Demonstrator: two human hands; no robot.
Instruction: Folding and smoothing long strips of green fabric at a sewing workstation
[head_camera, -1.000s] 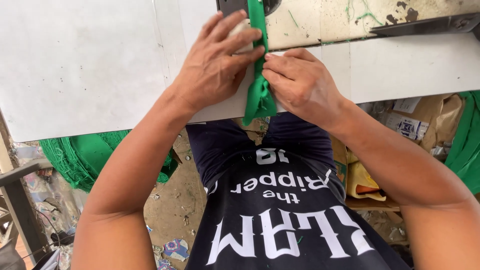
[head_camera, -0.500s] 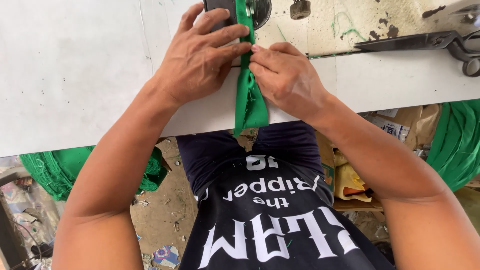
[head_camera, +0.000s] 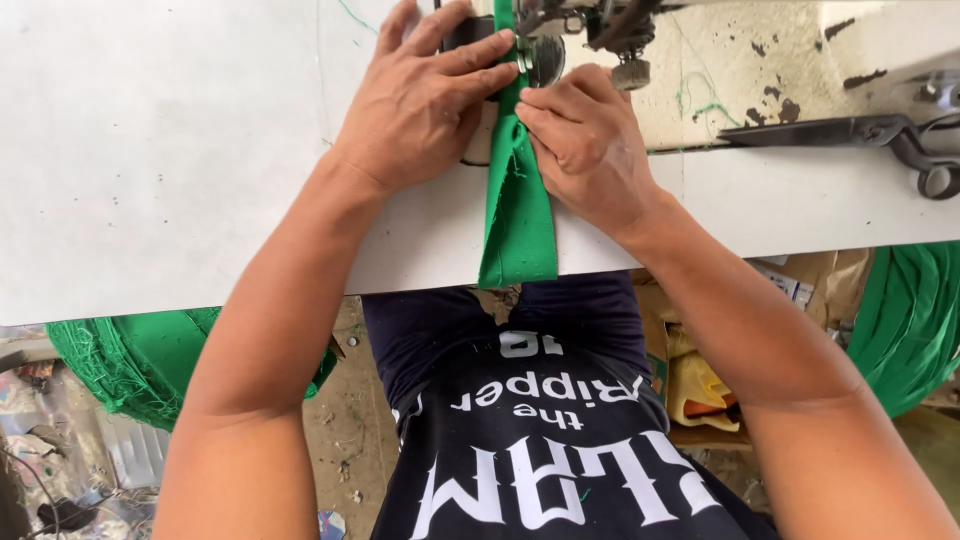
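Two hands, left hand (head_camera: 425, 100) and right hand (head_camera: 585, 145), pinching green fabric strip (head_camera: 518, 215) overhanging white table (head_camera: 150, 160) edge, scissors (head_camera: 850, 135) well apart

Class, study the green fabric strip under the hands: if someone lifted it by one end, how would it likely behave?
The green fabric strip would probably flop, since its end already droops over the white table edge. It looks light and thin. The left hand and right hand pinch folds into it, so it likely creases easily.
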